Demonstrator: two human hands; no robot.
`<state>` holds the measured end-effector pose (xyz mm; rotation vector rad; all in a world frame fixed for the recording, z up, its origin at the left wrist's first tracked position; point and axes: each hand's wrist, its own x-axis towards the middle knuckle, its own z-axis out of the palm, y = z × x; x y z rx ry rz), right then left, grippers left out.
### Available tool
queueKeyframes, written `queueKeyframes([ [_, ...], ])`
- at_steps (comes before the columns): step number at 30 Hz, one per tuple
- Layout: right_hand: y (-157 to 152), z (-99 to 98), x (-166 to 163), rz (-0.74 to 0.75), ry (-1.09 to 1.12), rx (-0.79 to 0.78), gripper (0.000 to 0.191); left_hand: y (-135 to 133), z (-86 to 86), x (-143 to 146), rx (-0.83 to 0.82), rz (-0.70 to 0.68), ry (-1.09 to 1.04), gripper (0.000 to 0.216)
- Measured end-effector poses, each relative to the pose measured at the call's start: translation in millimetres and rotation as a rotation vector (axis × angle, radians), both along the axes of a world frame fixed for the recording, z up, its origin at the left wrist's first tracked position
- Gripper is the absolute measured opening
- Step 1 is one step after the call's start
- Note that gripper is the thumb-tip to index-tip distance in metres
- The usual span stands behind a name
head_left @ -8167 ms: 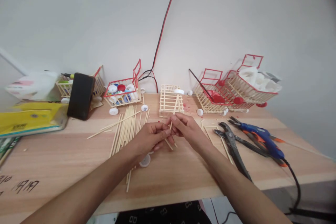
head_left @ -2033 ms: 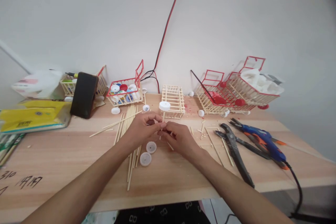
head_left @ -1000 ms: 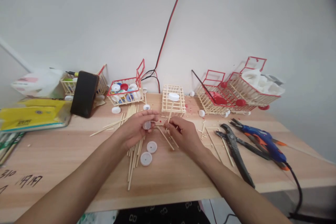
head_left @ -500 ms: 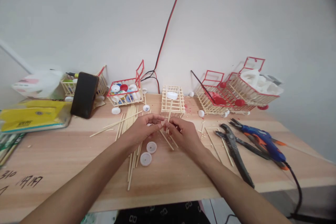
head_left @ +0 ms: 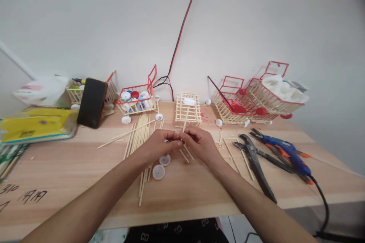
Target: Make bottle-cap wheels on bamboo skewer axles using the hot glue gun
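My left hand (head_left: 162,145) and my right hand (head_left: 200,144) meet over the middle of the wooden table (head_left: 71,167), fingers pinched together. My right hand pinches a thin wooden stick (head_left: 186,118) that rises toward a white bottle cap (head_left: 189,101) on its far end. My left hand is closed at the stick's near end; a white cap seems to be in its fingers. Two white caps (head_left: 161,166) lie just under my left hand. A bundle of long sticks (head_left: 138,136) lies to the left.
An unpainted stick basket (head_left: 188,110) stands behind my hands. A red-rimmed cart of bottle caps (head_left: 135,100) is at back left, red carts (head_left: 256,98) at back right. Pliers (head_left: 253,161) and a blue glue gun (head_left: 285,152) lie right. A black phone (head_left: 91,102) leans left.
The stick with the white cap has tilted away from me, its cap now lower against the stick basket. My hands have closed in on each other at its near end.
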<state>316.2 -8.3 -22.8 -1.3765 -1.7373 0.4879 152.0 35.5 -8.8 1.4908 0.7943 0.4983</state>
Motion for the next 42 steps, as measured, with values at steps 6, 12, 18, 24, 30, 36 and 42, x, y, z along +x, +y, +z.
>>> queueKeyframes([
  [6,-1,5.4,0,0.042,0.126,-0.058,0.025,1,-0.7,-1,0.021,-0.029,-0.018,0.025],
  [12,0,8.6,0,0.124,0.331,-0.145,0.024,0,4.1,-1,0.081,-0.077,0.006,0.027],
  [18,3,6.9,7,0.046,0.295,-0.104,0.026,2,2.6,-1,-0.100,-0.012,-0.058,0.033],
  [24,3,5.5,11,-0.014,0.207,-0.086,0.032,2,0.4,0,-0.239,-0.004,-0.176,0.033],
  [30,3,5.9,11,-0.030,0.262,-0.079,0.029,8,2.7,-2,-0.541,0.016,-0.430,0.034],
  [36,2,7.4,8,-0.044,0.291,-0.039,0.025,11,0.7,-5,-0.585,-0.006,-0.463,0.047],
  [42,1,6.7,4,-0.008,0.356,-0.035,0.020,4,3.4,-1,-0.473,0.102,-0.365,0.027],
])
